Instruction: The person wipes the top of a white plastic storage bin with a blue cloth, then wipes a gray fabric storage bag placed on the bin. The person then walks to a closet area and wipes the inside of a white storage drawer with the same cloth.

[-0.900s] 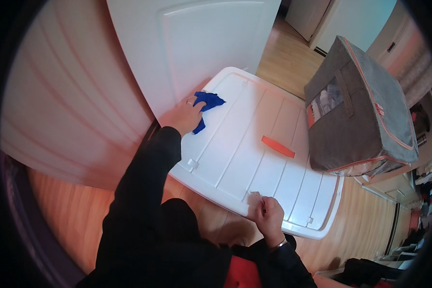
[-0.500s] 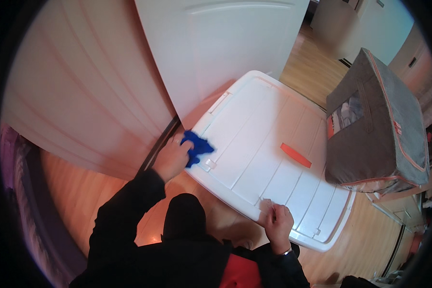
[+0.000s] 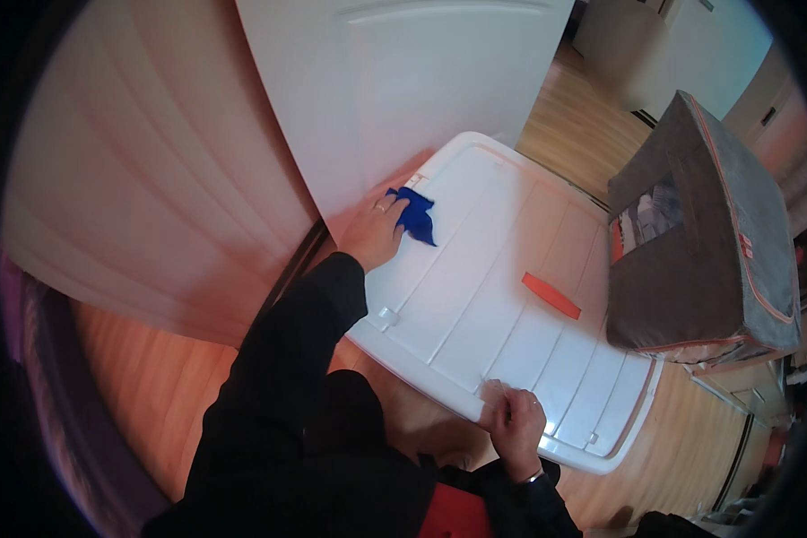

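A blue cloth [image 3: 419, 221] lies under the fingers of my left hand [image 3: 374, 235], which presses it against the white plastic lid [image 3: 462, 269] close to its far left edge. The lid belongs to a large storage box and has long grooves and an orange handle-shaped piece [image 3: 551, 296] on top. By the lid's near edge, my right hand [image 3: 518, 430] is closed with curled fingers. A small pale, see-through piece [image 3: 492, 391] shows at its fingertips; what it is I cannot make out.
On the lid's right end stands a grey fabric storage bag [image 3: 690, 269] with a clear window and orange piping. A white door panel [image 3: 412, 99] rises behind the lid. A pale curtain-like surface [image 3: 152, 179] fills the left, above wooden flooring [image 3: 143, 377].
My left hand has slid the blue cloth away from me and slightly right along the lid's left edge. My right hand has stayed nearly in place.
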{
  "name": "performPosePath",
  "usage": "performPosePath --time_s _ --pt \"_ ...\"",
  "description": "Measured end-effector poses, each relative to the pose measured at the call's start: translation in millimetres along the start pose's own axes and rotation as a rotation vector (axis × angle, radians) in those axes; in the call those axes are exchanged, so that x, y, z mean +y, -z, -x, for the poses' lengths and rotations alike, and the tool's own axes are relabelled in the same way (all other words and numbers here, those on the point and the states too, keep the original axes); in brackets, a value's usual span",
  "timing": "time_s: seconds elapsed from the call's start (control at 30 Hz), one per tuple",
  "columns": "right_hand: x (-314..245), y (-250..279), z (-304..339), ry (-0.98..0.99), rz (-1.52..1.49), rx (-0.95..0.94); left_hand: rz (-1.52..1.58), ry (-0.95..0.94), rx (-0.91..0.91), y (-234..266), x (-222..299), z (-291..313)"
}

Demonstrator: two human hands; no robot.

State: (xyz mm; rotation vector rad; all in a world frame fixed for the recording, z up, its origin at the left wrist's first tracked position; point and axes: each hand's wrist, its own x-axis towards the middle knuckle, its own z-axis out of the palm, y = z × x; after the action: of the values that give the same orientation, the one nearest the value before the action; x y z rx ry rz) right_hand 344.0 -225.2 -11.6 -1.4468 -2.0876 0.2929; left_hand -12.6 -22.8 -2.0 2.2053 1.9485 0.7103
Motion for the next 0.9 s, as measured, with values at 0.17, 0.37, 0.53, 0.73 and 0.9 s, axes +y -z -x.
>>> performPosePath --time_s 0.17,0.37,0.53,0.73,0.9 --pt "-2.6 1.5 0.3 -0.030 0.034 -0.010 0.091 0.069 0.020 -2.7 -2.4 -10.4" --pt "-2.4 1.6 -2.0 -0.003 0.050 -0.014 -0.045 0.166 -0.133 0.1 -2.1 -12.9" --pt "-1.2 2.7 -1.6 -0.018 0.031 -0.006 0.088 0.237 -0.310 -2.7 -15.3 -32.1" --pt "0.4 4.9 -0.1 -0.078 -0.042 0.059 0.069 0.190 -0.170 -5.1 -14.7 19.2" --pt "1.9 6.2 -1.2 -0.069 -0.066 0.039 0.065 0.320 -0.242 26.1 -15.2 91.4"
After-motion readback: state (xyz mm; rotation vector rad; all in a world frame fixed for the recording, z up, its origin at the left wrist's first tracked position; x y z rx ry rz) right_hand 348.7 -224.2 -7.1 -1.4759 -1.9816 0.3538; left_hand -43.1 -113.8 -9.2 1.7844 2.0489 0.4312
